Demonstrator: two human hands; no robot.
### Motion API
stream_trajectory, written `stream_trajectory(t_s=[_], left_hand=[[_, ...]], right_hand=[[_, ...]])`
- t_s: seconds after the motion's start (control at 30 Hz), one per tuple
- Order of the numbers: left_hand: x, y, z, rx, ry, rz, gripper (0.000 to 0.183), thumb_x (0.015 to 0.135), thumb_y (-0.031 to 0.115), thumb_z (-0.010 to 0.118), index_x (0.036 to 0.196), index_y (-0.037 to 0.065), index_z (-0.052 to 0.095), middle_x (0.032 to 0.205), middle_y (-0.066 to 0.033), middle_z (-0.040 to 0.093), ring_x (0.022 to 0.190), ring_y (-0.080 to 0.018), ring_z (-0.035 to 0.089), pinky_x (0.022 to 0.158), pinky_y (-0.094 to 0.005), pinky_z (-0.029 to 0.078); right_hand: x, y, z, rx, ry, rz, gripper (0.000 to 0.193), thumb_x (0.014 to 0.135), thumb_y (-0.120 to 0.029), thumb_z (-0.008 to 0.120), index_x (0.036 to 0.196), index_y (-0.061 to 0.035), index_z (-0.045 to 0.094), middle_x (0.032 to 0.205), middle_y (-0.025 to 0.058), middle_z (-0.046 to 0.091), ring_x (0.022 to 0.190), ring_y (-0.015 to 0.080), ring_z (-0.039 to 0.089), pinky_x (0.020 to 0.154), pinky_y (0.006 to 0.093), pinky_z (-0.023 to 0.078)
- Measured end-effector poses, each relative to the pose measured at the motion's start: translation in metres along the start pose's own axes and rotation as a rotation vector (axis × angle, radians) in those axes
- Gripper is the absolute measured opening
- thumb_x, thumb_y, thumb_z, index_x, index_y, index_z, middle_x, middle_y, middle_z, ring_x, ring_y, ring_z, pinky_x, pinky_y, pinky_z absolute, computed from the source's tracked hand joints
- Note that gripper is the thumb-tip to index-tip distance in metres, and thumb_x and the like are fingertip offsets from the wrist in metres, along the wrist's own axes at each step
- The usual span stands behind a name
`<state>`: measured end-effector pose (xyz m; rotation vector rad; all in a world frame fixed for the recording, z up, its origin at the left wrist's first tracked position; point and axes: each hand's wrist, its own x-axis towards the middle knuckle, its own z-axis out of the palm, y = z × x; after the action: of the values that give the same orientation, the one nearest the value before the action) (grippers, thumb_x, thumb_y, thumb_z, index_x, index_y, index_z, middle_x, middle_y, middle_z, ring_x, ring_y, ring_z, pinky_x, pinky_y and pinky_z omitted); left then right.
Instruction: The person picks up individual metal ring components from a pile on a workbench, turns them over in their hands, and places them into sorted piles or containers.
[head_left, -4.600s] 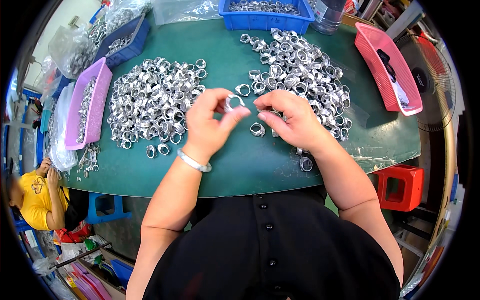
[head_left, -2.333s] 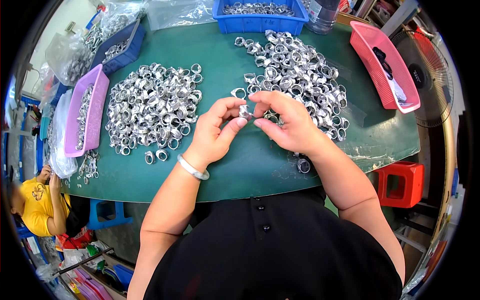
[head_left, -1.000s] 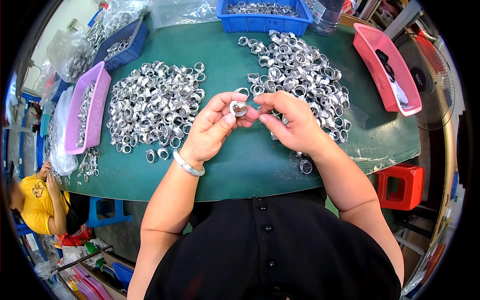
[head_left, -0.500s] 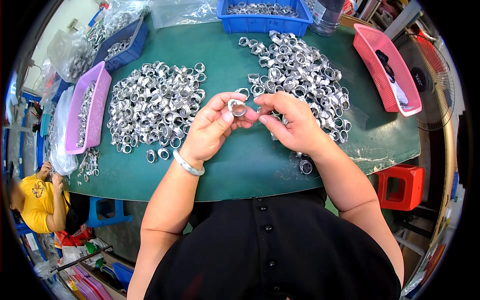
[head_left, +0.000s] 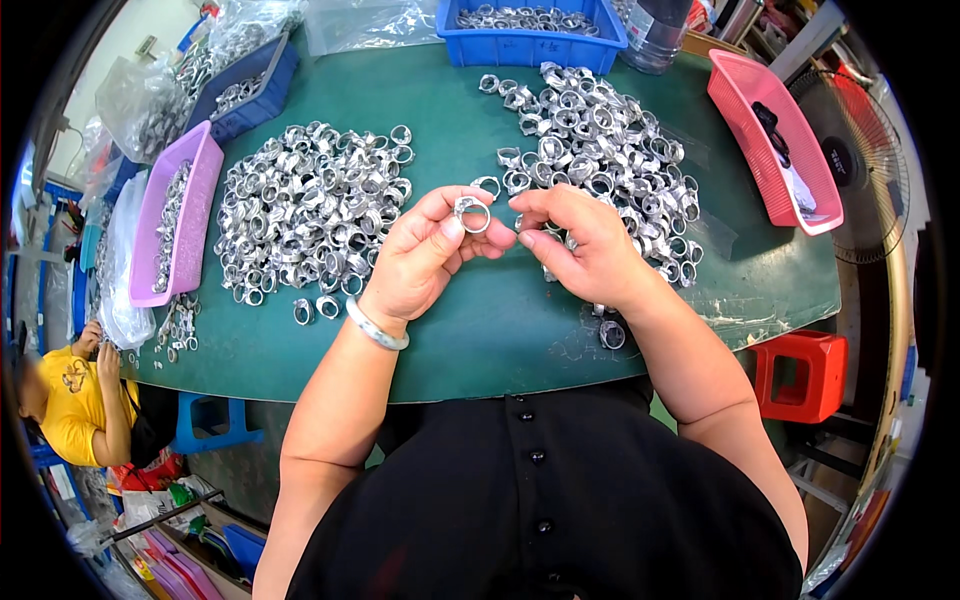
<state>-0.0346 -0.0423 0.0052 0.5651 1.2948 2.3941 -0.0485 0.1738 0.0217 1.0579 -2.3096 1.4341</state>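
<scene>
"Head view: how many held?"
"One silver metal ring (head_left: 462,206), mid-frame, pinched by the left hand (head_left: 412,258); the right hand's (head_left: 588,242) grasp I cannot tell."
"Around?"
"Two silver-ring heaps (head_left: 310,210) (head_left: 600,140), one partly behind that hand; one pink plastic basket (head_left: 745,130), upper right."

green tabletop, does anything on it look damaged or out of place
Yes, mildly. The green tabletop has pale scuffs near its right front edge, where the surface looks worn. Also, two silver-coloured rings sit just in front of the left ring pile, slightly apart from the rest.
</scene>
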Motion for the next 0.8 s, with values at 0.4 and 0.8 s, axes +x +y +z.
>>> stream_trajectory(t_s=[0.4,0.8], left_hand=[[0.005,0.032,-0.038,1.074,0.762,0.531,0.022,0.090,0.016,0.060,0.108,0.004,0.058,0.097,-0.0093,0.066,0.089,-0.0176,0.060,0.082,-0.0305,0.045],[0.002,0.049,-0.054,2.082,0.982,0.276,0.039,0.080,0.023,0.067,0.116,0.010,0.059,0.118,-0.0085,0.056,0.116,-0.0270,0.047,0.099,-0.0524,0.026]], right_hand=[[0.000,0.002,-0.001,0.002,0.038,0.033,0.024,0.078,-0.003,0.065,0.102,-0.0039,0.062,0.085,0.0092,0.064,0.078,0.0242,0.063,0.068,0.0343,0.050],[0.000,0.003,-0.002,-0.013,0.083,0.031,0.021,0.079,-0.003,0.065,0.100,-0.0036,0.063,0.094,0.0110,0.066,0.083,0.0254,0.064,0.072,0.0338,0.051]])
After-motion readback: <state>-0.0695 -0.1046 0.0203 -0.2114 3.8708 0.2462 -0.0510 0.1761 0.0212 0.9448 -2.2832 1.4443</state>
